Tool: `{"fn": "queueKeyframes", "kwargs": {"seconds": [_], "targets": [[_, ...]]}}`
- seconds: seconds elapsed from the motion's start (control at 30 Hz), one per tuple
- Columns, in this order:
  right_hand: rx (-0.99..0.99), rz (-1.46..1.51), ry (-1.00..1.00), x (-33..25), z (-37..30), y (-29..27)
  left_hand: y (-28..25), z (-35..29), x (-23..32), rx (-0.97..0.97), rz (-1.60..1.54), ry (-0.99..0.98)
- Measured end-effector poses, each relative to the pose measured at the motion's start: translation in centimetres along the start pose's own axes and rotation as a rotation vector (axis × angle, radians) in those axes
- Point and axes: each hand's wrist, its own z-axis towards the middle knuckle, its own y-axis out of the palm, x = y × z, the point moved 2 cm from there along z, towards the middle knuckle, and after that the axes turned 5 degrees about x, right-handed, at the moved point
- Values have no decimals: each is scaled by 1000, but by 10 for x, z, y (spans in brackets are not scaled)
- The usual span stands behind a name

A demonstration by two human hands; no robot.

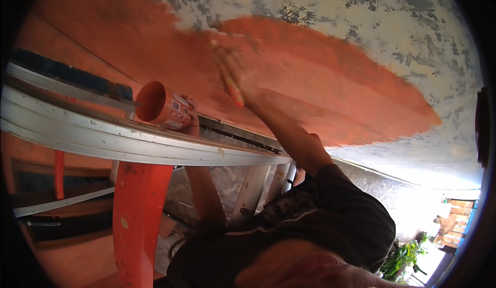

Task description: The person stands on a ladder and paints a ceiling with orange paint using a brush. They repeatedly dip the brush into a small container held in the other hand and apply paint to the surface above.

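Note:
My right hand (pixel 238 76), somewhat blurred, is closed around a paintbrush (pixel 235 94). The brush's orange-tipped handle end points back toward my forearm, and its bristle end is at the wall, too smeared to make out. Fresh orange paint (pixel 320 76) covers a broad, curved patch of the wall there. To the left, my left hand (pixel 192 113) grips a paint can (pixel 175 111) from its right side. The can is tilted, so its orange-coated inside faces left; how much paint it holds I cannot tell. A metal ladder rail partly hides my left forearm.
An aluminium ladder (pixel 103 139) crosses in front of me, with a red leg (pixel 137 221) below. Unpainted, patchy grey-white wall (pixel 413 45) stretches along the upper right. Green plants (pixel 405 259) and a wooden pallet-like structure (pixel 457 221) stand at lower right.

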Motion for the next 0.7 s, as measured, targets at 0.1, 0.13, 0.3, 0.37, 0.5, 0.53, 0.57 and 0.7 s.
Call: {"fn": "queueKeyframes", "kwargs": {"seconds": [0.1,0.13,0.3,0.37,0.5,0.53,0.57,0.7], "targets": [[93,-189,24,54,-63,-68,-2,-4,-3,45,-14,41],[160,-220,114,77,-94,-101,0,-2,-4,28,21,58],[581,-476,431,1,-80,-235,-5,2,8,140,149,67],[427,-698,281,-16,-75,-226,-11,4,7,134,173,84],[301,-426,222,7,-57,-124,-9,5,-11,46,41,33],[303,-377,148,9,-47,-93,-7,0,-9,117,5,21],[316,-357,72,13,-35,-69,-4,6,-11,121,-5,5],[-22,-159,120,6,-7,29,4,1,-8,154,4,64]]}}
